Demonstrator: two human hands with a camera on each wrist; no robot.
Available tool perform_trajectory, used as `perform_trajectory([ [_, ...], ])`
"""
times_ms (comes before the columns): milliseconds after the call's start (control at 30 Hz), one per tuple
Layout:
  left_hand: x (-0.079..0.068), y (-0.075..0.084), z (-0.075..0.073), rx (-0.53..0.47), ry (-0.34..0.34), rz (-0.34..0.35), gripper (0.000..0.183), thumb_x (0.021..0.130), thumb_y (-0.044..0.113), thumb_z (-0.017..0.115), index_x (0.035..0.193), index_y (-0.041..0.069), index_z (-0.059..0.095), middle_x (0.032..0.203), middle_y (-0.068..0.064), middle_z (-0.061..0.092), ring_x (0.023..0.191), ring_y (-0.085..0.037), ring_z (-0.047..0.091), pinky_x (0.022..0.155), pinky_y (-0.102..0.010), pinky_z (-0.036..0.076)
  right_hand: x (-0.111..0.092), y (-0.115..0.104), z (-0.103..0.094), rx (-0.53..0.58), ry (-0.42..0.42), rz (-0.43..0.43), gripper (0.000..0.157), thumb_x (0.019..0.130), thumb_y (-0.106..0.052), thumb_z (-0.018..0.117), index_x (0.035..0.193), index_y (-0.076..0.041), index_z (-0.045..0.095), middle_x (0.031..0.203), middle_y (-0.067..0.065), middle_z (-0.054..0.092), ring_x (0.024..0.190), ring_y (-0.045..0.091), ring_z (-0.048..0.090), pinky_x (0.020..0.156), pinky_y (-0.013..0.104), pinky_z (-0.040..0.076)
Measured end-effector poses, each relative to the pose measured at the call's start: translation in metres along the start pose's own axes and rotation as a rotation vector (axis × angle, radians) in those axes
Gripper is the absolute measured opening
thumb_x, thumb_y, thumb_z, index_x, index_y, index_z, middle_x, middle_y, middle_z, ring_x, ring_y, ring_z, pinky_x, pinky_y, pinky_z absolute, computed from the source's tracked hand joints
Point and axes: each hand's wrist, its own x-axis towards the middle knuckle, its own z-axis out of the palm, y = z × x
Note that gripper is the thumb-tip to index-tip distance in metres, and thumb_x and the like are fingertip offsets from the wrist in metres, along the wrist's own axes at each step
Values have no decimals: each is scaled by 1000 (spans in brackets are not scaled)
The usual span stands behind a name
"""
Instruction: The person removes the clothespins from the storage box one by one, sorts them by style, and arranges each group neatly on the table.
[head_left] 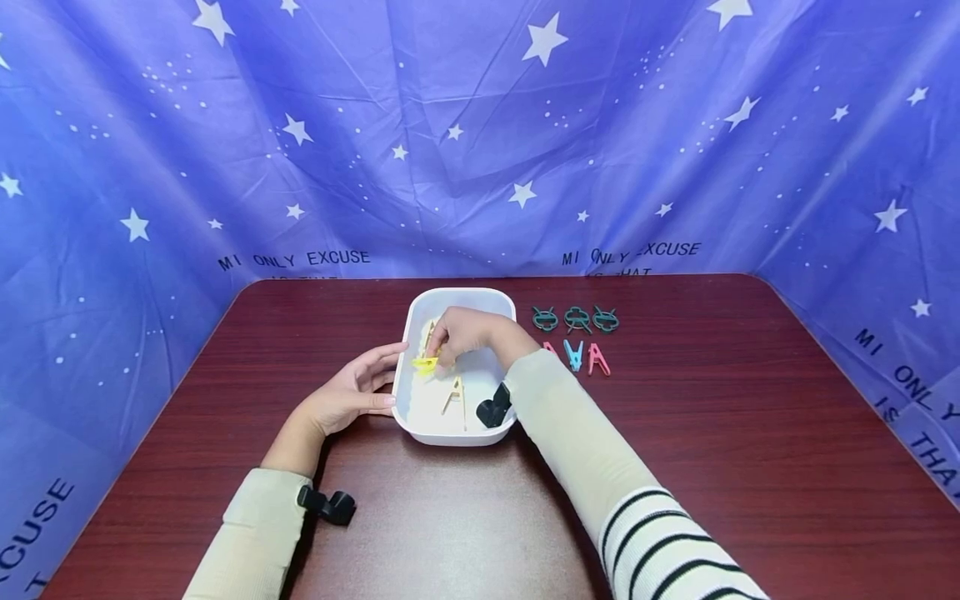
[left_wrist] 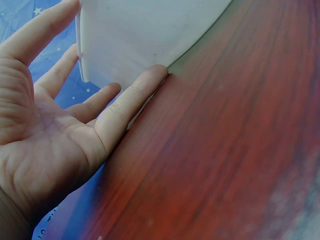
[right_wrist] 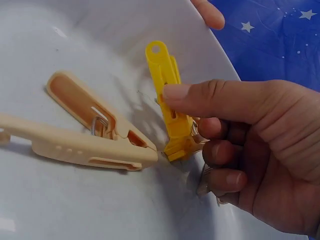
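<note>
A white plastic tub sits on the table, and my left hand touches its left side with straight, spread fingers. The left wrist view shows the little fingertip low against the tub's outer wall. Inside the tub, my right hand pinches a yellow clothespin between thumb and forefinger. A large beige clothespin lies beside it on the tub floor, its handles spread apart. More beige pieces show behind the curled fingers, partly hidden by them.
Right of the tub, several dark green clips form a row. In front of them lie a blue clothespin, a pink clothespin and another pink one, partly hidden by the right sleeve. A starry blue cloth hangs behind the table.
</note>
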Motion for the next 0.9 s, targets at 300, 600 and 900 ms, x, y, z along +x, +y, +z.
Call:
perform_trajectory([
  [300,0,1,0,-2,-13,11,82,82,-8,69,151,0,25,150,-21,31,127,-34,44,89,-39,53,-7,-4,-7,107,26,-18,22,76,-1,75,98,-5,78,71,-2,63,51,8,43,47,22,36],
  [600,0,-2,-1,-2,-17,17,78,83,-12,66,151,4,30,151,-27,26,127,-33,44,89,-37,53,-20,-9,-21,107,80,-57,24,79,-9,78,103,-8,77,83,-1,71,67,13,57,63,43,53],
  [900,0,-1,-1,6,-20,25,81,83,-7,70,151,2,27,152,-27,26,127,-31,46,90,-36,52,-36,-11,-30,120,149,-103,25,79,-10,79,104,-8,77,92,1,73,79,16,63,72,33,55],
])
